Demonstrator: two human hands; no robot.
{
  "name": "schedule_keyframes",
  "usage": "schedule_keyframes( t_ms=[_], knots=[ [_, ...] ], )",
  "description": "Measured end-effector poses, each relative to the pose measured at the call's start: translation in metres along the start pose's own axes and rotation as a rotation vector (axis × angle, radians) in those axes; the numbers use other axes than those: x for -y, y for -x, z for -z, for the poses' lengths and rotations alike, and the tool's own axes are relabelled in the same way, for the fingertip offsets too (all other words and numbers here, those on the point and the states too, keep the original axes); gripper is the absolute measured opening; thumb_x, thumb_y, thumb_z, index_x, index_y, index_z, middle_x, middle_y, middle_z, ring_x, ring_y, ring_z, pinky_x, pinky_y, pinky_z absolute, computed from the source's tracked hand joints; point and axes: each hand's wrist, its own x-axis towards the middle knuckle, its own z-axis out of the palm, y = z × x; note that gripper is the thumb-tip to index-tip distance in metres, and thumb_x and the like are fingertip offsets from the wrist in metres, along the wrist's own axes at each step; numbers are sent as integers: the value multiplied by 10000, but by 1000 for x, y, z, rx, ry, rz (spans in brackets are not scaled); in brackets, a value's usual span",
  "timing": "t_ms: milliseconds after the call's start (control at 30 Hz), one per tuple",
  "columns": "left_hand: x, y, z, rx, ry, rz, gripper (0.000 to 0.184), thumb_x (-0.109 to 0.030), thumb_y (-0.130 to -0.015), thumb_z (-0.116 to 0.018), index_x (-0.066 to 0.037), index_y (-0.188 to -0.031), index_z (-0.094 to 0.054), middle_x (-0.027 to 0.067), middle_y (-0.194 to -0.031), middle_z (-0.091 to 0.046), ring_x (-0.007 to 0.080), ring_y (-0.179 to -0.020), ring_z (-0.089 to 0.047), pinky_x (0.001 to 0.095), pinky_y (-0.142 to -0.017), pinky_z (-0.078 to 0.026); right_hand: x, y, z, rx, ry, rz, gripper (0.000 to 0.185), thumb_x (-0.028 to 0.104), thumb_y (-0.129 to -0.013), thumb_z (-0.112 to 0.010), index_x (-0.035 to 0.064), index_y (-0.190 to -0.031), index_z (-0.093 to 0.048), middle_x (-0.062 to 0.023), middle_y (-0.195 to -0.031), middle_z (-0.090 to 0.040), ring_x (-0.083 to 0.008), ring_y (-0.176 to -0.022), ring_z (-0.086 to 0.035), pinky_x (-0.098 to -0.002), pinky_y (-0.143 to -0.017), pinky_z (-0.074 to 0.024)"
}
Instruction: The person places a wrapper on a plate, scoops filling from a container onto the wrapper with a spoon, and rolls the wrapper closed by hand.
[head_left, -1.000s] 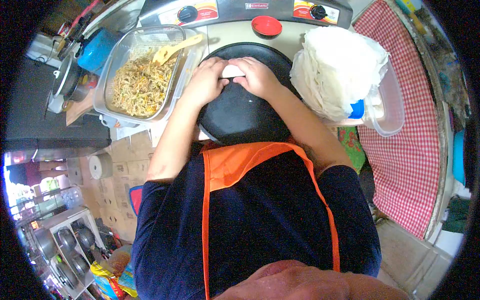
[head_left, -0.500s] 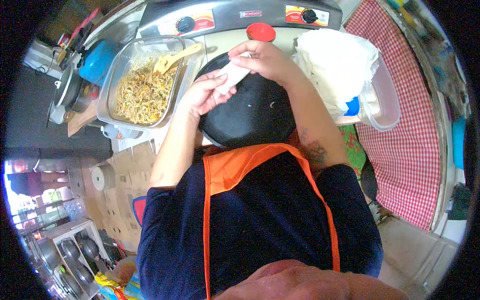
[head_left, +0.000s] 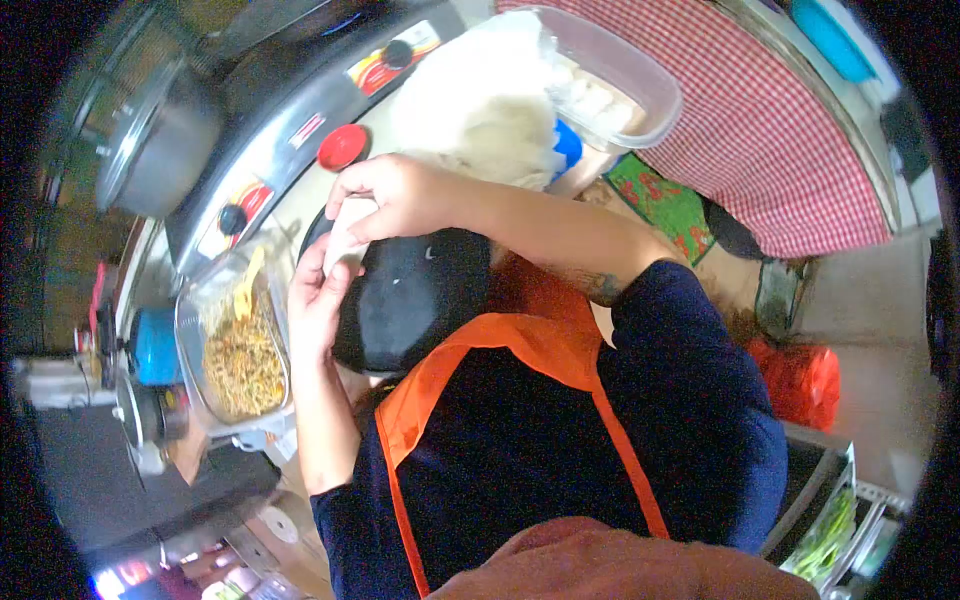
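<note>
Between both hands, above a round black board, is a white spring roll. My left hand grips its lower end, thumb along the side. Fingers of my right hand are closed around the upper end. Small pale scraps lie on the black board. Just beyond my hands sits a small red bowl, its contents not clear. To the left, a clear container holds shredded noodle-like filling with a yellow spoon in it.
A stack of thin white wrappers lies right of the red bowl. Behind it, a plastic tub holds several white rolls. A dark stove with knobs runs along the back. A checkered red cloth hangs at right.
My head has turned, so the whole scene appears rotated, with the board and hands shifted left. Both hands still hold the spring roll above the board.
</note>
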Motion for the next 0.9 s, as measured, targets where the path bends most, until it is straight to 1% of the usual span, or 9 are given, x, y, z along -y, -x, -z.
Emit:
schedule_keyframes(
  t_ms=[167, 333, 367, 400, 467, 500, 567, 667, 900],
  knots=[
    [-24, -14, -30, 63, -124, -114, 552, -345, -911, -583, 7, -1317, -454, 98, -1231, -560, 157, -1041, -533, 278, -897, -397, 9, 21, 44, -43, -52, -32, 314, 74, -720, -716, 33, -1019, -629, -45, -938, -641, -96, -869, -580, -255, -788, -474],
    [-33, -15, -32, 120, -93, -136, 627, -204, -887, -622, -36, -1417, -333, 119, -1384, -432, 189, -1149, -485, 316, -966, -372, 41, 72, 192, -126, 71, -211, 373, 212, -751, -711, 99, -1098, -631, -52, -1004, -630, -146, -859, -615, -274, -622, -536],
    [-29, -13, -28, 118, -136, -99, 624, -201, -883, -626, -32, -1411, -340, 119, -1376, -440, 191, -1148, -489, 318, -978, -370, 22, 85, 228, -153, 60, -239, 352, 211, -757, -708, 98, -1080, -625, -45, -999, -631, -134, -852, -614, -266, -596, -537],
    [-19, -11, -18, 129, -125, -55, 604, -192, -877, -637, -25, -1391, -369, 118, -1345, -470, 188, -1140, -498, 326, -990, -371, 45, 101, 238, -241, -72, -230, 106, 85, -781, -665, 55, -877, -629, -29, -829, -652, -198, -764, -637, -363, -728, -505],
    [-6, -5, -5, 128, -135, 11, 578, -187, -879, -635, -21, -1376, -390, 116, -1326, -487, 187, -1134, -504, 330, -996, -370, 17, 131, 295, -260, 53, -616, 168, 37, -798, -665, 19, -956, -611, -33, -868, -642, -152, -758, -620, -281, -669, -516],
    [-2, -1, -1, 122, -144, 77, 553, -182, -882, -632, -16, -1360, -411, 114, -1307, -504, 187, -1128, -509, 333, -1002, -369, 7, 142, 302, -246, 185, -711, 226, 158, -796, -675, 81, -995, -601, -30, -901, -628, -114, -778, -617, -219, -533, -520],
    [3, 4, 1, 125, -138, 108, 515, -173, -883, -632, -12, -1335, -442, 105, -1277, -529, 183, -1119, -515, 328, -992, -376, -17, 160, 312, -201, 137, -906, 215, 152, -799, -675, 85, -982, -586, -40, -888, -631, -118, -770, -628, -228, -511, -534],
    [9, 6, 2, 147, -137, 197, 496, -186, -881, -642, -21, -1314, -468, 83, -1253, -548, 180, -1112, -517, 324, -986, -379, -50, 174, 318, -42, 23, -1023, 226, 183, -787, -668, 111, -990, -599, -51, -905, -625, -199, -781, -630, -346, -533, -565],
    [14, 9, 1, 171, -159, 233, 485, -207, -885, -638, -17, -1302, -478, 77, -1242, -559, 187, -1107, -519, 329, -985, -377, -80, 168, 331, 21, 18, -1063, 227, 169, -786, -654, 111, -996, -593, -74, -909, -633, -222, -765, -651, -365, -541, -584]
  ],
)
